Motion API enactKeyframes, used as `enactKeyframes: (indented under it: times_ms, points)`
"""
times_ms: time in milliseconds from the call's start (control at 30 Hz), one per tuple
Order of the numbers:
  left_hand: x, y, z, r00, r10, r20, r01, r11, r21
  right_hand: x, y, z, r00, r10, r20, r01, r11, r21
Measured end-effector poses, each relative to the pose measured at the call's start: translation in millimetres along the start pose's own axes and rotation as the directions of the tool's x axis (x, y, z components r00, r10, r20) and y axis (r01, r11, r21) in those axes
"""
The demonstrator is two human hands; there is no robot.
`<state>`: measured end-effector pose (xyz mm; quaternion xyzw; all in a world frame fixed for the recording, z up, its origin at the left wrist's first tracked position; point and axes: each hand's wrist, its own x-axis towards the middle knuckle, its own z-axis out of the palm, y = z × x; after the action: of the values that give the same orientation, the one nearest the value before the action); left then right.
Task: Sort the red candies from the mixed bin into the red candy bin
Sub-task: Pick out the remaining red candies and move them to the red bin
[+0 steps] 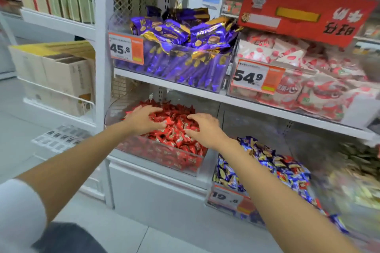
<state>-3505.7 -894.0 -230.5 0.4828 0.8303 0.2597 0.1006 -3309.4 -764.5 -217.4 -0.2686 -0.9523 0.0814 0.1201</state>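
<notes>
Lengthwise, the red candy bin [164, 157] runs back into the shelf [185, 93].

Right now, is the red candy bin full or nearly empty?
Full. Red candies are heaped above the front wall of the red candy bin; the left hand and right hand rest on the pile.

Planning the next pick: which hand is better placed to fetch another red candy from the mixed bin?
Right hand: its forearm crosses above the mixed bin, which sits right of the red candy bin. The left hand lies on the far side.
</notes>
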Motion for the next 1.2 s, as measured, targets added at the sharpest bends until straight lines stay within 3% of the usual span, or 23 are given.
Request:
enactKeyframes:
  times_ms: [167, 233, 300, 367, 400, 467, 567, 667, 800, 867, 933, 1100, 1200]
  points:
    - [-67.5, 32.1, 16.0, 0.961, 0.168, -0.218, -0.181, 0.983, -0.042, -91.4, -1.3, -8.2, 0.907, -0.114, -0.406, 0.182, 0.974, 0.132]
    - [-103.9, 46.4, 34.5, 0.961, 0.181, -0.211, -0.201, 0.977, -0.075, -143.1, 1.3, 3.8, 0.892, -0.101, -0.440, 0.199, 0.963, 0.183]
    - [-137.0, 53.7, 68.7, 0.983, 0.169, -0.075, -0.174, 0.982, -0.067, -193.5, 12.3, 30.4, 0.932, -0.062, -0.356, 0.133, 0.974, 0.181]
    - [-164.1, 52.8, 115.8, 0.982, 0.147, 0.122, -0.143, 0.989, -0.041, -239.7, 33.5, 68.4, 0.996, 0.016, -0.084, 0.000, 0.983, 0.185]
    - [-174.1, 50.4, 142.6, 0.968, 0.124, 0.217, -0.121, 0.992, -0.029, -261.5, 48.8, 90.2, 0.992, 0.067, 0.104, -0.086, 0.979, 0.185]
    - [-188.1, 43.6, 197.4, 0.927, 0.076, 0.368, -0.075, 0.997, -0.019, -302.8, 87.3, 134.9, 0.892, 0.177, 0.417, -0.271, 0.946, 0.179]
    - [-197.8, 26.0, 276.5, 0.869, 0.038, 0.493, -0.002, 0.997, -0.073, -364.1, 157.7, 196.6, 0.649, 0.374, 0.662, -0.552, 0.830, 0.073]
    - [-201.3, 6.4, 339.3, 0.837, 0.031, 0.546, 0.053, 0.989, -0.137, -418.8, 205.9, 242.6, 0.430, 0.477, 0.767, -0.725, 0.688, -0.021]
    - [-202.5, -14.7, 387.2, 0.764, -0.022, 0.645, 0.134, 0.983, -0.125, -461.2, 222.4, 295.9, 0.297, 0.543, 0.786, -0.880, 0.475, 0.004]
    - [-198.5, -19.1, 396.7, 0.756, -0.052, 0.653, 0.166, 0.979, -0.115, -474.9, 215.0, 320.8, 0.296, 0.562, 0.773, -0.871, 0.491, -0.023]
    - [-196.6, -20.6, 401.5, 0.731, -0.105, 0.674, 0.200, 0.978, -0.065, -484.4, 206.0, 339.6, 0.354, 0.588, 0.727, -0.845, 0.534, -0.021]
    - [-192.4, -7.1, 393.2, 0.743, -0.075, 0.665, 0.149, 0.987, -0.055, -462.5, 210.6, 337.1, 0.433, 0.635, 0.640, -0.886, 0.430, 0.172]
    - [-189.9, 23.8, 370.3, 0.765, 0.001, 0.643, 0.104, 0.987, -0.126, -427.6, 221.0, 286.9, 0.433, 0.674, 0.598, -0.899, 0.271, 0.345]
